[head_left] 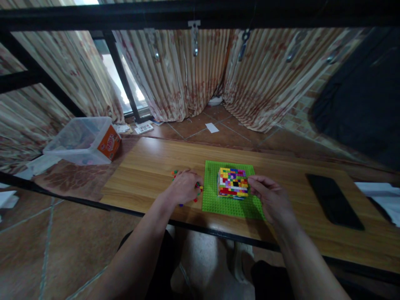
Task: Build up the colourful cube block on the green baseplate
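Observation:
A green studded baseplate (211,204) lies on the wooden table. On it stands a block built from many small building bricks (233,182) in yellow, red, white, purple and other colours. My right hand (271,196) is at the block's right side, thumb and fingertips pinched together; anything between them is too small to make out. Left of the baseplate, my left hand (185,186) reaches down over loose small bricks (198,190), its fingers curled among them. The hand covers part of this pile, and what its fingertips hold is hidden.
A black phone-like slab (334,202) lies on the right of the wooden table (150,158), with white papers (383,198) beyond it. On the floor at left sits a clear plastic box (78,152) with an orange label. A dark metal bar (200,16) with hanging clips crosses above.

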Demonstrator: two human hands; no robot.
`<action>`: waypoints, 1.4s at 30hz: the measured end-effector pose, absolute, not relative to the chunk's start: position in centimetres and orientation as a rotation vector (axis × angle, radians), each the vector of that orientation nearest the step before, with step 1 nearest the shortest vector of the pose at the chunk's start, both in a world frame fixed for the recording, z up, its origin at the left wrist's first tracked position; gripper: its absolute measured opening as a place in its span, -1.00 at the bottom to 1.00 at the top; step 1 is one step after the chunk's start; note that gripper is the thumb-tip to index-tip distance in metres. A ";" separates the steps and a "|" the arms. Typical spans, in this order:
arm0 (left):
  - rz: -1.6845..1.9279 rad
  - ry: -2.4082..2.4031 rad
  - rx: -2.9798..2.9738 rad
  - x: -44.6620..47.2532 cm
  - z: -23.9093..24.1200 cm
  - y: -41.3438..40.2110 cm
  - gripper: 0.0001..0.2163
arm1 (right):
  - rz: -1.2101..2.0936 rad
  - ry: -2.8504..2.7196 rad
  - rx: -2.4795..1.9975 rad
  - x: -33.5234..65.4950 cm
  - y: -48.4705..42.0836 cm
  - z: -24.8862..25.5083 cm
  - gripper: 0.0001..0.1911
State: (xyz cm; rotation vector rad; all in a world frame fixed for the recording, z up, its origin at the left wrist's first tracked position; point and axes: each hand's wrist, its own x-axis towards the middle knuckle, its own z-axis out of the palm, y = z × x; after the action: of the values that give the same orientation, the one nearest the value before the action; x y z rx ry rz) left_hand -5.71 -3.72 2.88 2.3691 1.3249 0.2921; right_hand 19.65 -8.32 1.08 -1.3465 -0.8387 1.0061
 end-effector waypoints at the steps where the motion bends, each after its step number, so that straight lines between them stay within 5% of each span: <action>1: 0.295 1.342 2.363 -5.7 2.8 -3.6 -0.83 | 1.005 -0.841 -1.347 19.6 -8.3 1.1 -0.78; 28: 0.154 1.482 2.478 -3.7 2.6 -3.3 -0.85 | 0.995 -0.829 -1.333 19.5 -8.3 1.7 -0.79; 37: 0.844 1.185 1.871 -2.7 3.0 -3.4 -0.87 | 0.690 -1.077 -1.331 18.8 -8.7 2.0 -0.91; 42: 0.939 0.810 1.348 0.0 3.4 -4.4 -0.82 | 0.601 -1.425 -1.264 17.3 -9.2 2.7 -0.86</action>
State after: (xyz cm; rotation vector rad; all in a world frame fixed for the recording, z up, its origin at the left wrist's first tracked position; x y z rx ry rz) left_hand 0.03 -4.41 3.36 1.3476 0.8097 0.9389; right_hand 17.34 -9.23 2.68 -1.2639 -1.4247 0.6007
